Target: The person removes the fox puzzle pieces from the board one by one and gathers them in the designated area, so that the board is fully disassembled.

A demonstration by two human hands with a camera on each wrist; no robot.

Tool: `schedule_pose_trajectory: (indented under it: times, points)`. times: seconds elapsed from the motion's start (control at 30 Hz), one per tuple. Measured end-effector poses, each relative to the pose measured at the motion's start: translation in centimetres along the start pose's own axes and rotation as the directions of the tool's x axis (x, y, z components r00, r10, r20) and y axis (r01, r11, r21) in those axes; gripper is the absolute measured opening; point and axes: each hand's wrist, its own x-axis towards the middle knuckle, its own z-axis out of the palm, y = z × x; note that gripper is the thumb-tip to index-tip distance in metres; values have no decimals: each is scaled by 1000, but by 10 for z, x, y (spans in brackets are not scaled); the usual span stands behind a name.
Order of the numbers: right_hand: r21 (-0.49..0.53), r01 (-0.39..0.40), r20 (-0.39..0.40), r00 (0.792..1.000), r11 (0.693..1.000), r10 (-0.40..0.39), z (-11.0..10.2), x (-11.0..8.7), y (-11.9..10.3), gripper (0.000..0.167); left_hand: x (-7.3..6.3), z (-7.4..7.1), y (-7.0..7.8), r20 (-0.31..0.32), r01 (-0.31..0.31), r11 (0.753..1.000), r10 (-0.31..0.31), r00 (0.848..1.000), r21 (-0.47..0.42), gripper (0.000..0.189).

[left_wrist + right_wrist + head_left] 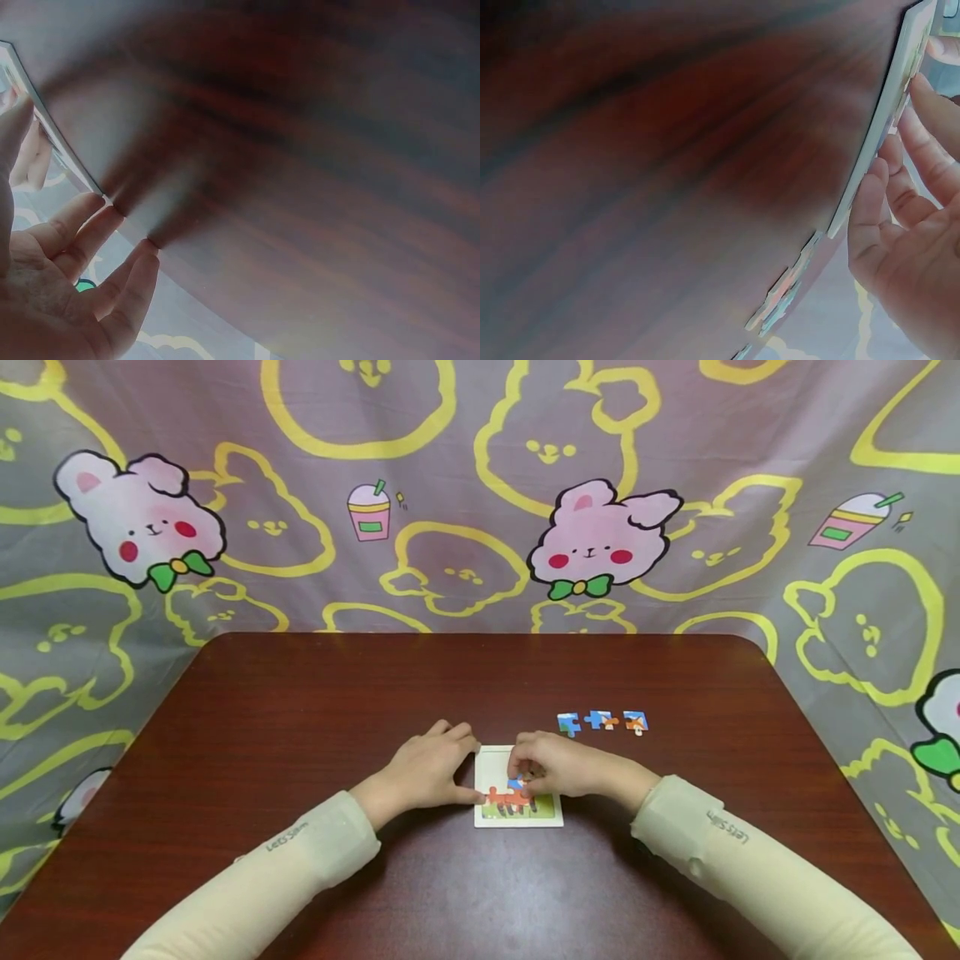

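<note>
Head view: we see a dark brown table (300, 710) backed by a grey cloth (465, 460) printed with pink rabbits and yellow outlines. A small white puzzle tray (495, 760) lies flat near the table's middle, its lower row already filled with orange and green pieces. The left hand (431, 772) rests at the tray's left edge, fingers loosely bent, thumb tip touching the tray's left rim; in the left wrist view the left hand's fingers (90, 225) lie nearly straight with their tips against the tabletop, holding nothing. The right hand (558, 767) lies over the tray's right part, its fingertips bent down and pinching a small puzzle piece (516, 783), blue and orange, pressed onto the tray just above the filled row. In the right wrist view the right hand's fingers (900, 187) meet the tray's edge. Three loose pieces (602, 722) sit in a row on the table just beyond the right hand, apart from the tray.
</note>
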Motion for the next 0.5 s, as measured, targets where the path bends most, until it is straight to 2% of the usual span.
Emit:
schedule_pose_trajectory:
  times: [0.3, 0.5]
  points:
    - [-15, -21, 22, 1000, 1000, 21, -3, 0, -3, 13, -1, 0, 0, 3, -2, 1000, 2, 1000, 5, 64]
    - [20, -19, 27, 999, 1000, 19, -2, 0, -2, 13, -1, 1, -1, 0, -1, 1000, 1, 1000, 5, 66]
